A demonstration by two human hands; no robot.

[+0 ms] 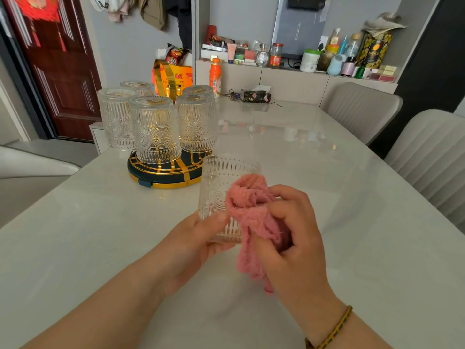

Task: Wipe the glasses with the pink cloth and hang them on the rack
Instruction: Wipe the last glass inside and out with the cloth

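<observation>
Near the table's front edge, the left hand [198, 238] grips the glass [219, 190] while the right hand [289, 235] pinches the pink cloth [251, 212] against its right side; turning it steadily should cover every rib before the rack [166, 172].

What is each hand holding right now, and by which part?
The left hand grips the glass around its lower wall, near the base. The right hand grips the pink cloth by its bunched middle, against the glass's side.

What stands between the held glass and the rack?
No object lies on the white table between the glass and the rack. Five upturned glasses already fill its near side; a free peg cannot be seen.
</observation>
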